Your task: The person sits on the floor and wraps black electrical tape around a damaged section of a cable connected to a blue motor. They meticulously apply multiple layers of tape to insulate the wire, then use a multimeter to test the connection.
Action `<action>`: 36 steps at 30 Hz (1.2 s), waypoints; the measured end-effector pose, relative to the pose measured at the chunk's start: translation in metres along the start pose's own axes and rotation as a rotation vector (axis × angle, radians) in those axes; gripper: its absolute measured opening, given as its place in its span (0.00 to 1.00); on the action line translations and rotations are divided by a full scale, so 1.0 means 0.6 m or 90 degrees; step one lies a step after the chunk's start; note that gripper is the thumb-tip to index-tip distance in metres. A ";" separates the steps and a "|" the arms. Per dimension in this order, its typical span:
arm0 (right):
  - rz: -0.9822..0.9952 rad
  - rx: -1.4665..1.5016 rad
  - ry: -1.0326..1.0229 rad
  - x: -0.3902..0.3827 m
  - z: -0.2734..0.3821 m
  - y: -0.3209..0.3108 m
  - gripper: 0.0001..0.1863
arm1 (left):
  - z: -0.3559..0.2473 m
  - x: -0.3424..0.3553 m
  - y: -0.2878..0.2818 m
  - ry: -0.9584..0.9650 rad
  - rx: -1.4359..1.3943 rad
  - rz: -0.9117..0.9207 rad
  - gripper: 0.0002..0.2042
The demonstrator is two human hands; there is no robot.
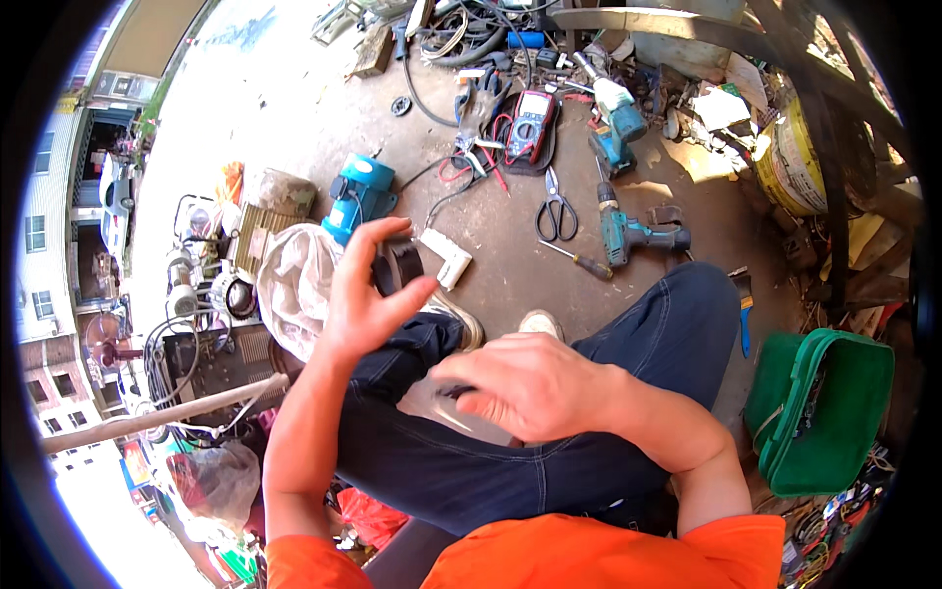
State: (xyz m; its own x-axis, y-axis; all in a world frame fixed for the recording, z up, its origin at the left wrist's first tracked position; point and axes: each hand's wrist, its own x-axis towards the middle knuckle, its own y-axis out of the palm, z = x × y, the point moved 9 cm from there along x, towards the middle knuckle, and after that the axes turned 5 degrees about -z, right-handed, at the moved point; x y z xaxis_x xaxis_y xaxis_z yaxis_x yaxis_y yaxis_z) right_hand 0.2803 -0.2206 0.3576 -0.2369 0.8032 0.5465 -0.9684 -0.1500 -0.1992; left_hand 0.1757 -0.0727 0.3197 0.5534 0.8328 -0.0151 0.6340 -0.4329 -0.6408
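Observation:
My left hand (365,294) is raised over my left knee, its thumb and fingers closed round a roll of black tape (400,263). Lower and to the right, my right hand (530,383) hovers above my lap with its fingers curled in and slightly smeared. A small dark thing shows between its thumb and forefinger, too unclear to name. Just beyond the tape roll, a blue electric motor (361,191) stands on the ground with a cable running off it. A white plastic piece (446,258) lies beside my left shoe.
Ahead lie scissors (556,214), a screwdriver (577,259), a teal cordless drill (633,236), another power tool (616,123), a red multimeter (530,128) and a work glove (479,103). A green bucket (785,417) stands right. Machine parts and a plastic bag (294,285) crowd the left.

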 end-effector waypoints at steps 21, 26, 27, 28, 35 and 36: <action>-0.399 0.203 0.312 -0.064 -0.085 -0.112 0.29 | -0.131 0.006 0.114 0.113 -0.238 0.180 0.22; -0.438 -0.042 0.229 -0.093 -0.029 -0.137 0.47 | -0.163 -0.014 0.170 -0.097 -0.539 0.265 0.14; -0.438 -0.104 0.168 -0.090 -0.020 -0.130 0.51 | -0.151 -0.018 0.168 -0.120 -0.576 0.277 0.14; -0.454 -0.157 0.172 -0.096 -0.014 -0.127 0.51 | -0.142 -0.024 0.183 -0.147 -0.613 0.296 0.15; -0.565 -0.330 0.264 -0.242 0.103 -0.223 0.43 | -0.234 -0.033 0.272 0.054 -0.409 0.460 0.47; -0.579 -0.382 0.289 -0.289 0.132 -0.252 0.42 | -0.227 -0.022 0.268 0.069 -0.319 0.434 0.47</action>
State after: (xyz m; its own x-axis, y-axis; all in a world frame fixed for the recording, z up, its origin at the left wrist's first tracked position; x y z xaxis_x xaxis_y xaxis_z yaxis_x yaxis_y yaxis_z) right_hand 0.4615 -0.3829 0.3571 0.6880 0.6247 0.3693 -0.5468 0.7808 -0.3023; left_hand 0.3439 -0.2006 0.3217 0.9334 0.3080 -0.1839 0.2934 -0.9504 -0.1029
